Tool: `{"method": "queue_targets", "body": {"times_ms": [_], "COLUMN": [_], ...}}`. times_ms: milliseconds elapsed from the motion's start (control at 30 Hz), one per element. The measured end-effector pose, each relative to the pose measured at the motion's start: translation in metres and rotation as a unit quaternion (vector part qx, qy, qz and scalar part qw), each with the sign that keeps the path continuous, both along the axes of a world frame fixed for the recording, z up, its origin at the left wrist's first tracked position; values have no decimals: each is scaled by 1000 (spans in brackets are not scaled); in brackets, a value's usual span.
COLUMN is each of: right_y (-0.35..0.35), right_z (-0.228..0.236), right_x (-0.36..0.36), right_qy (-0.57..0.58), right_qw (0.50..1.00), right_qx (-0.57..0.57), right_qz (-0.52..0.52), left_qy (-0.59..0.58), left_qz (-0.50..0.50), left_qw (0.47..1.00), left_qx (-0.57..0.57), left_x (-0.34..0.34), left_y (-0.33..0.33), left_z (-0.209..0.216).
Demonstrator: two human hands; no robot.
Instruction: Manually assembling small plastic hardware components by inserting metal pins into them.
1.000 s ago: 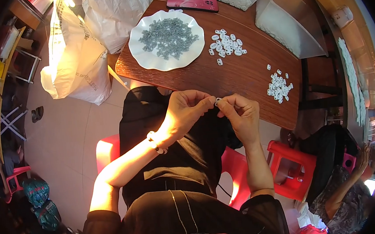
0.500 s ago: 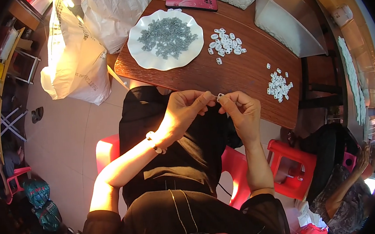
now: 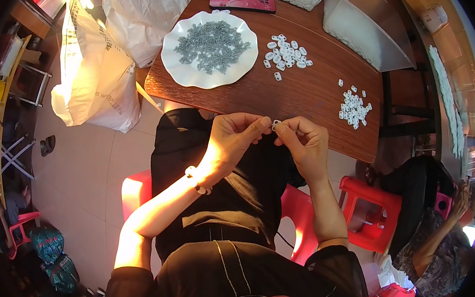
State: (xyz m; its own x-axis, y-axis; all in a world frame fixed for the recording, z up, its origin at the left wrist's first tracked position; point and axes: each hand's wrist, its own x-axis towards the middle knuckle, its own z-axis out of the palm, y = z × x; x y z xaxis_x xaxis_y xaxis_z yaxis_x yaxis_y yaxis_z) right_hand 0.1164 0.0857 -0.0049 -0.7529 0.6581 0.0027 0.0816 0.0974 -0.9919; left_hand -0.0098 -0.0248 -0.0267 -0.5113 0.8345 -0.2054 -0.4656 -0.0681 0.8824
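Brown wooden table (image 3: 323, 100), tiled floor (image 3: 78, 183), white plastic bags (image 3: 95, 76) off its left end. On the table: scalloped white plate (image 3: 171, 56) heaped with small grey pieces (image 3: 212, 45), pink phone (image 3: 243, 2) behind it, loose pile of white oval pieces (image 3: 284, 52) to the right, second white pile (image 3: 353, 110) near the right end. Clear bin (image 3: 365, 32) stood at the far right corner. Both hands met over the lap, just off the near edge. Right hand (image 3: 304, 140) had a small white piece (image 3: 275, 124) pinched between thumb and forefinger. Left hand (image 3: 239, 132), thumb and forefinger pressed together, was just beside it; couldn't tell what it gripped.
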Motion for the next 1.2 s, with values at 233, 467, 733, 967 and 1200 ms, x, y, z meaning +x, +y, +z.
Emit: {"method": "queue_targets", "body": {"times_ms": [233, 467, 733, 967, 1200], "right_y": [-2, -2, 5, 14, 24], "right_z": [-5, -4, 4, 7, 17], "right_x": [0, -1, 1, 7, 16], "right_qy": [-6, -8, 9, 38, 82], "right_qw": [1000, 1000, 999, 998, 992], "right_qx": [-6, 2, -38, -28, -16], "right_qz": [-7, -7, -23, -42, -97], "left_qy": [9, 12, -42, 87, 446], "left_qz": [17, 5, -16, -20, -11], "left_qw": [1000, 1000, 999, 995, 891], "left_qx": [1, -7, -16, -52, -84], "left_x": [1, 0, -8, -9, -18], "left_y": [2, 0, 2, 14, 54], "left_z": [-4, -4, 2, 9, 10]}}
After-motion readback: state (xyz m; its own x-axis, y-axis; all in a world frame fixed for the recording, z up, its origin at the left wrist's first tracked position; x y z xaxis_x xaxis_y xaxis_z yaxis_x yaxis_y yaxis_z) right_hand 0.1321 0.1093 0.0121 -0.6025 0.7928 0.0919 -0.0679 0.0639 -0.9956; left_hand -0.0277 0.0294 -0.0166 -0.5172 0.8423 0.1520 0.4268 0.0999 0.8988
